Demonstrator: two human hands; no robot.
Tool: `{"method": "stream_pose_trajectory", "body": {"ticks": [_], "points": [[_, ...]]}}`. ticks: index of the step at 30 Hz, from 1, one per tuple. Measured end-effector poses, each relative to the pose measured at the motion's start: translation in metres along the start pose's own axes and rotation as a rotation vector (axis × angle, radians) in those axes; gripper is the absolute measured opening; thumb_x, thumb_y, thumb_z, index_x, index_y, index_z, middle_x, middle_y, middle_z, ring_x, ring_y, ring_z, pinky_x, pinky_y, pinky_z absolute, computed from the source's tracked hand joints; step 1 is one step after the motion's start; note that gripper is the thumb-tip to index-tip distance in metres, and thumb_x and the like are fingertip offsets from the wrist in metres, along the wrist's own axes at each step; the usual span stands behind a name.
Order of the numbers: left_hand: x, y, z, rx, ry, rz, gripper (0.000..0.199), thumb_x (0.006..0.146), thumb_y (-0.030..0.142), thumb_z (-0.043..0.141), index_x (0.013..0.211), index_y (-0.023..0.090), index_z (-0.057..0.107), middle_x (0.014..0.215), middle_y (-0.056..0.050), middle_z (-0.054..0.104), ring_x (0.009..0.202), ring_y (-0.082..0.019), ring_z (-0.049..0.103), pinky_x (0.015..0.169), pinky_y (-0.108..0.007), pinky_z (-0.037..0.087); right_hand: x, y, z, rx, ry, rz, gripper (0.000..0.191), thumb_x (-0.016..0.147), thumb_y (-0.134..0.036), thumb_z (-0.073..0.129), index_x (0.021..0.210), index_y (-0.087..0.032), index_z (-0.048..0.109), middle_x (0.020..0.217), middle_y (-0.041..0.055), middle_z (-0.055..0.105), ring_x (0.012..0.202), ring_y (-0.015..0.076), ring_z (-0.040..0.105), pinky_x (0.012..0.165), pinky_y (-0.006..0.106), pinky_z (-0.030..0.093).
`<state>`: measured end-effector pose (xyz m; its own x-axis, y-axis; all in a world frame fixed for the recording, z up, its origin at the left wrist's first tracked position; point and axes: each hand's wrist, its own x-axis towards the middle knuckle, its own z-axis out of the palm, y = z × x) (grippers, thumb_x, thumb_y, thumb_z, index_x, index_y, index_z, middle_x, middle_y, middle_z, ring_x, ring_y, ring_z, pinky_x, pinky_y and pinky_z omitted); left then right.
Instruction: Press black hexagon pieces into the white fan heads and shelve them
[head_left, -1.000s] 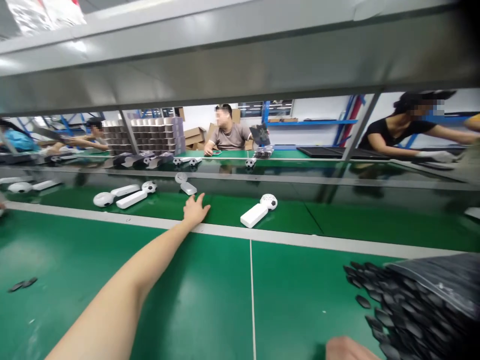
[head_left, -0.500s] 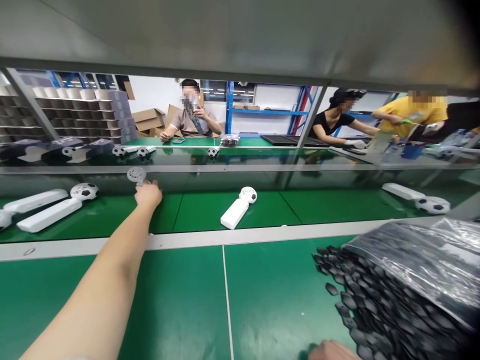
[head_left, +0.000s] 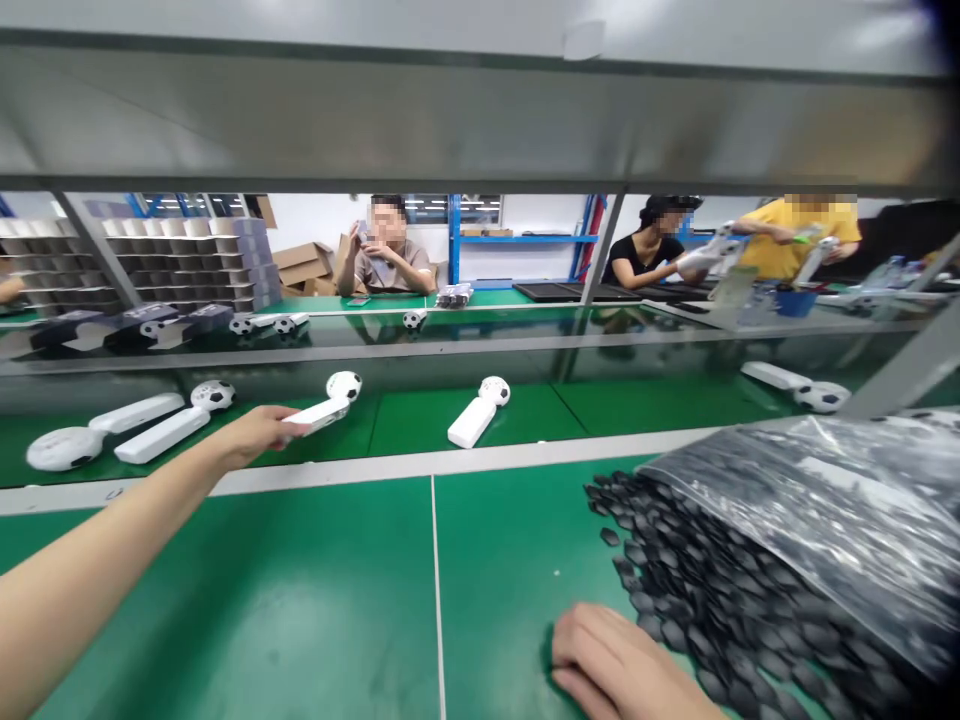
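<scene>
My left hand reaches over the green conveyor belt and is closed around the handle end of a white handheld fan. The fan's football-patterned head points away to the right. To the right of it, another such fan lies on the belt. My right hand rests low on the green tabletop with its fingers curled in. Whatever those fingers hold, if anything, is hidden. Just right of that hand spreads a heap of small black angular pieces, spilling from a clear plastic bag.
More football fans lie on the belt at left, and another at far right. A metal shelf spans overhead, with slanted posts. Across the line sit co-workers, beside stacked boxes and a blue rack.
My left hand has shifted its fan, whose head now points right with the football pattern showing instead of the grille. My right hand has come further into view. The view has tilted up.
</scene>
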<state>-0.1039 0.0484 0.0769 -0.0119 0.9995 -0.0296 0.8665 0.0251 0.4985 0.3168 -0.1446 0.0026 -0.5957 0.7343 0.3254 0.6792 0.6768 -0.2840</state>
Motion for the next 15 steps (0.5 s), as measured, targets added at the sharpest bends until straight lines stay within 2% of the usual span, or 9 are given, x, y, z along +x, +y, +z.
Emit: {"method": "stream_pose_trajectory", "body": {"ticks": [3,5,7,8,10,12,15], "points": [[-0.066,0.032,0.016,-0.096,-0.156,0.05,0.035,0.081,0.032,0.048,0.116,0.024,0.051,0.103,0.006,0.063,0.086,-0.012,0.057,0.071,-0.02,0.045,-0.001,-0.003,-0.003,0.097,-0.02,0.032,0.012,0.089,-0.019,0.041,0.083,-0.021,0.051,0.08,0.0025,0.058,0.075,0.0147,0.056,0.069,0.026,0.047],[-0.109,0.049,0.031,-0.185,-0.29,0.118,0.04,0.076,0.037,0.051,0.115,0.03,0.05,0.113,0.008,0.059,0.099,-0.015,0.053,0.083,-0.024,0.043,-0.001,-0.001,-0.002,0.144,-0.032,0.03,0.011,0.089,-0.019,0.041,0.086,-0.021,0.051,0.082,0.0031,0.058,0.078,0.015,0.055,0.072,0.027,0.047],[-0.144,0.059,0.047,-0.126,-0.38,0.109,0.042,0.073,0.042,0.052,0.115,0.037,0.049,0.116,0.01,0.057,0.103,-0.018,0.053,0.086,-0.027,0.043,-0.001,0.001,-0.001,0.184,-0.026,0.016,0.011,0.089,-0.02,0.041,0.087,-0.02,0.052,0.084,0.0041,0.058,0.079,0.0154,0.054,0.073,0.029,0.046],[-0.158,0.062,0.055,-0.056,-0.376,0.116,0.044,0.072,0.042,0.053,0.116,0.04,0.048,0.118,0.011,0.056,0.105,-0.019,0.052,0.088,-0.029,0.042,-0.001,0.002,-0.001,0.209,-0.018,0.013,0.011,0.089,-0.021,0.041,0.087,-0.019,0.052,0.084,0.0045,0.058,0.078,0.0152,0.054,0.072,0.028,0.046],[-0.174,0.068,0.07,0.113,-0.305,0.157,0.051,0.068,0.042,0.056,0.118,0.042,0.047,0.123,0.01,0.053,0.112,-0.023,0.048,0.094,-0.035,0.038,-0.001,0.005,0.001,0.258,0.007,0.006,0.011,0.089,-0.022,0.042,0.087,-0.019,0.052,0.085,0.0051,0.058,0.078,0.0149,0.054,0.072,0.028,0.046],[-0.18,0.078,0.08,0.219,-0.258,0.204,0.063,0.063,0.047,0.061,0.124,0.039,0.044,0.13,0.005,0.048,0.119,-0.027,0.042,0.098,-0.039,0.034,-0.001,0.006,0.002,0.292,0.024,0.003,0.01,0.089,-0.023,0.044,0.087,-0.019,0.053,0.085,0.005,0.058,0.078,0.0147,0.054,0.071,0.027,0.046],[-0.18,0.108,0.088,0.177,-0.372,0.277,0.072,0.07,0.06,0.051,0.134,0.033,0.032,0.139,0.001,0.037,0.123,-0.028,0.038,0.099,-0.038,0.033,-0.002,0.007,0.002,0.332,0.058,0.001,0.008,0.088,-0.023,0.046,0.085,-0.018,0.053,0.084,0.0046,0.058,0.078,0.0146,0.054,0.071,0.027,0.045]]}}
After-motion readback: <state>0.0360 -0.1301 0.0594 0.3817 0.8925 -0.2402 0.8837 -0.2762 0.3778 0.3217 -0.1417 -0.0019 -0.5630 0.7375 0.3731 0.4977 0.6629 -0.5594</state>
